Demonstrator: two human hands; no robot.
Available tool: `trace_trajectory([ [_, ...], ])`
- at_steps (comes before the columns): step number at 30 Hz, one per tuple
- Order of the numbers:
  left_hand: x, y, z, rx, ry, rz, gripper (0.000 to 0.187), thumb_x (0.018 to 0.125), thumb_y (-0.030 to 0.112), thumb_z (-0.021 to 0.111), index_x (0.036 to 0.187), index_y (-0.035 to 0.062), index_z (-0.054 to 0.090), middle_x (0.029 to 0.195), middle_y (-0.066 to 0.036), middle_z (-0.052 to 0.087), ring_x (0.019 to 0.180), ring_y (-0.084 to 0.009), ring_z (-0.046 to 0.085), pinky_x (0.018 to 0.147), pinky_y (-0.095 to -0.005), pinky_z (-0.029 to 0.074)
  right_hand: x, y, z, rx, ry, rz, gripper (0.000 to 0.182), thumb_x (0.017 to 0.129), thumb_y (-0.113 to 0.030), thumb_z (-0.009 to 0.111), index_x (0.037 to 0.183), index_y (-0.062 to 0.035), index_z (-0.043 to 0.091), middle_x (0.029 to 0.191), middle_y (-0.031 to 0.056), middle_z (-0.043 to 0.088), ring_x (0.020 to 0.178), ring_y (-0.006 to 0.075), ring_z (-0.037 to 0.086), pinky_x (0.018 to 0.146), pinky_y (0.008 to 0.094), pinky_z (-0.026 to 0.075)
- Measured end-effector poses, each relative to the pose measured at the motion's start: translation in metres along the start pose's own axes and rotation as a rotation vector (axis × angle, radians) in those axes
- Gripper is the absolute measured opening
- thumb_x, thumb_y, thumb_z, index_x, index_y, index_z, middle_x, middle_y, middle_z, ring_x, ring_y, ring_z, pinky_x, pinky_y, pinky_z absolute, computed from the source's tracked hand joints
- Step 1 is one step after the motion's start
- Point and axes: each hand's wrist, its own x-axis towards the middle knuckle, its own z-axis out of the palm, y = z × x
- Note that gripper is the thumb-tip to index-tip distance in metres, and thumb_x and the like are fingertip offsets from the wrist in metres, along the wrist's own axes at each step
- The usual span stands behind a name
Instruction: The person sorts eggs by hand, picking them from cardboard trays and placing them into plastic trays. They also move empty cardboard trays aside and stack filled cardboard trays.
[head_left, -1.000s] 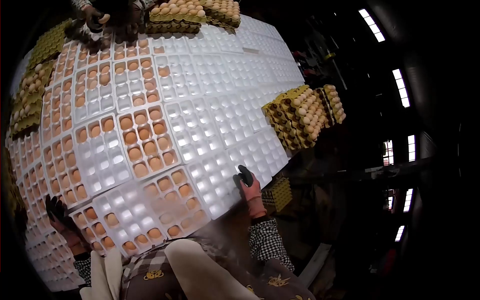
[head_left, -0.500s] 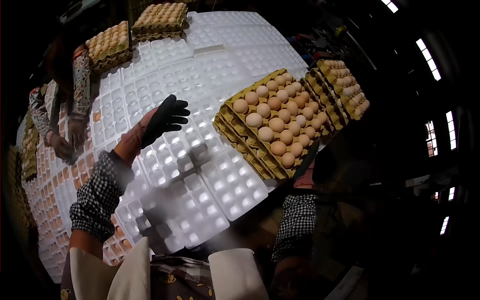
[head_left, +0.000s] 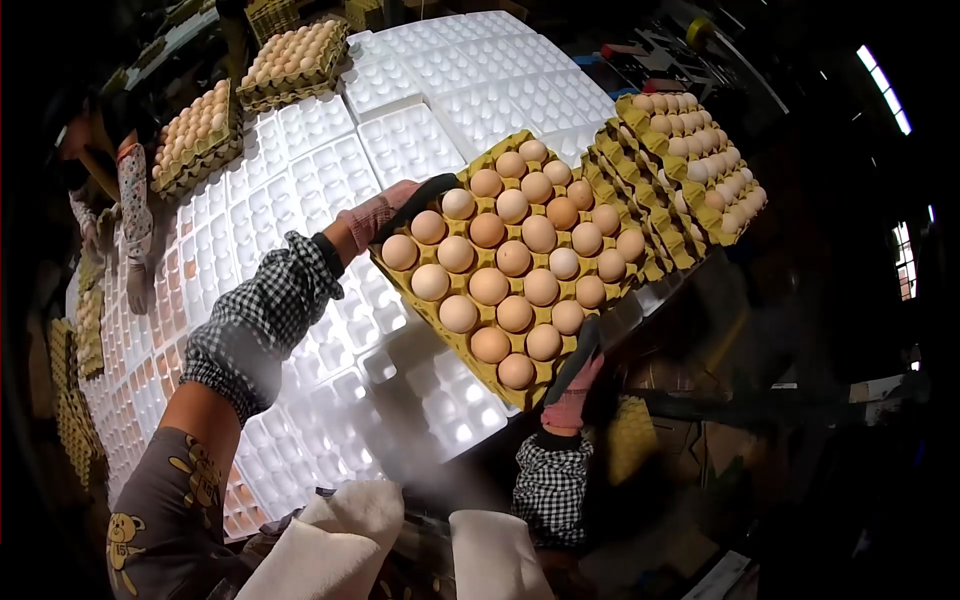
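Observation:
A yellow egg tray (head_left: 474, 329) full of brown eggs is held between my two gloved hands, tilted slightly above the white foam trays. My left hand (head_left: 405, 208) grips its far left edge, the fingers partly hidden at the rim. On the near right edge, my right hand (head_left: 577, 377) is closed, with the dark-coated thumb on top and the other fingers out of sight beneath. A shadow falls on the white foam tray (head_left: 475, 400) below. Right behind the held tray stand more stacked yellow trays (head_left: 640, 215).
Another full egg tray (head_left: 700, 160) leans at the right end of the stack. White foam trays (head_left: 300, 180) cover the table, some with eggs at the left. Across it are two egg stacks (head_left: 295, 60) and a co-worker's hands (head_left: 136, 285).
My left hand has come from over the foam trays to the egg tray's edge and closed on it. The tray has shifted left and nearer to me, held by both hands.

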Motion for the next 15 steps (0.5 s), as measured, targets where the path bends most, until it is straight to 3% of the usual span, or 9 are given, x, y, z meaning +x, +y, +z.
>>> trace_trajectory([
  [2, -0.014, 0.010, -0.004, -0.043, 0.028, -0.140, 0.041, 0.093, 0.024, 0.064, 0.128, 0.0040, 0.058, 0.115, -0.006, 0.066, 0.103, -0.0131, 0.057, 0.093, -0.0327, 0.048, 0.001, -0.031, -0.011, -0.837, 0.106, -0.315, 0.050, 0.101, -0.024, 0.048, 0.145, -0.0020, 0.039, 0.144, 0.0114, 0.047, 0.129, 0.0259, 0.047, 0.111, 0.0422, 0.032],
  [3, -0.027, 0.018, -0.002, -0.046, 0.044, -0.153, 0.041, 0.093, 0.024, 0.064, 0.128, 0.0040, 0.058, 0.115, -0.006, 0.066, 0.103, -0.0131, 0.057, 0.093, -0.0327, 0.048, 0.000, -0.057, -0.005, -0.839, 0.132, -0.386, 0.051, 0.101, -0.024, 0.047, 0.145, -0.0010, 0.038, 0.146, 0.0127, 0.045, 0.130, 0.0267, 0.046, 0.112, 0.0428, 0.032],
  [5, -0.066, 0.040, 0.007, 0.082, 0.249, 0.012, 0.040, 0.095, 0.023, 0.061, 0.129, 0.0021, 0.056, 0.116, -0.008, 0.064, 0.103, -0.0149, 0.058, 0.093, -0.0332, 0.048, -0.002, -0.109, 0.005, -0.848, 0.189, -0.528, 0.051, 0.102, -0.024, 0.045, 0.146, 0.0010, 0.037, 0.149, 0.0153, 0.041, 0.133, 0.0282, 0.044, 0.113, 0.0440, 0.031],
  [7, -0.111, 0.064, 0.015, -0.067, 0.364, -0.094, 0.039, 0.096, 0.024, 0.058, 0.128, 0.0008, 0.056, 0.119, -0.009, 0.063, 0.103, -0.0151, 0.059, 0.093, -0.0333, 0.048, 0.002, -0.138, 0.001, -0.930, 0.182, -0.715, 0.045, 0.100, -0.016, 0.050, 0.140, 0.0029, 0.045, 0.144, 0.0168, 0.045, 0.131, 0.0294, 0.046, 0.106, 0.0409, 0.041],
  [9, -0.164, 0.097, 0.023, -0.080, 0.490, -0.098, 0.047, 0.090, 0.019, 0.063, 0.131, 0.0006, 0.051, 0.120, -0.016, 0.061, 0.104, -0.0256, 0.060, 0.094, -0.0364, 0.048, -0.001, -0.165, 0.010, -0.811, 0.036, -0.757, 0.043, 0.099, -0.012, 0.051, 0.139, 0.0037, 0.046, 0.141, 0.0170, 0.048, 0.129, 0.0301, 0.047, 0.104, 0.0395, 0.044],
  [10, -0.187, 0.106, 0.031, -0.079, 0.556, -0.178, 0.045, 0.091, 0.019, 0.062, 0.131, 0.0006, 0.051, 0.120, -0.015, 0.061, 0.105, -0.0235, 0.060, 0.094, -0.0359, 0.048, -0.004, -0.172, 0.020, -0.708, -0.062, -0.787, 0.042, 0.098, -0.009, 0.052, 0.138, 0.0044, 0.047, 0.139, 0.0172, 0.050, 0.128, 0.0308, 0.048, 0.101, 0.0380, 0.047],
  [12, -0.238, 0.129, 0.046, 0.038, 0.667, -0.255, 0.044, 0.092, 0.018, 0.061, 0.131, 0.0007, 0.052, 0.120, -0.014, 0.062, 0.106, -0.0217, 0.060, 0.093, -0.0353, 0.048, -0.013, -0.174, 0.047, -0.553, -0.184, -0.746, 0.038, 0.098, -0.005, 0.050, 0.135, 0.0051, 0.050, 0.135, 0.0171, 0.053, 0.126, 0.0322, 0.050, 0.102, 0.0370, 0.047],
  [14, -0.302, 0.114, 0.069, -0.297, 0.885, -0.412, 0.043, 0.092, 0.016, 0.061, 0.131, 0.0008, 0.052, 0.120, -0.013, 0.062, 0.107, -0.0215, 0.060, 0.093, -0.0353, 0.048, -0.032, -0.174, 0.081, -0.397, -0.365, -0.569, 0.038, 0.095, -0.001, 0.051, 0.133, 0.0046, 0.052, 0.135, 0.0186, 0.053, 0.125, 0.0342, 0.050, 0.102, 0.0387, 0.047],
  [15, -0.328, 0.107, 0.083, -0.305, 0.961, -0.442, 0.043, 0.091, 0.014, 0.060, 0.131, 0.0008, 0.052, 0.119, -0.013, 0.062, 0.105, -0.0228, 0.061, 0.092, -0.0348, 0.049, -0.042, -0.175, 0.095, -0.489, -0.441, -0.564, 0.039, 0.093, 0.000, 0.052, 0.131, 0.0045, 0.053, 0.134, 0.0195, 0.053, 0.125, 0.0358, 0.050, 0.103, 0.0405, 0.046],
])
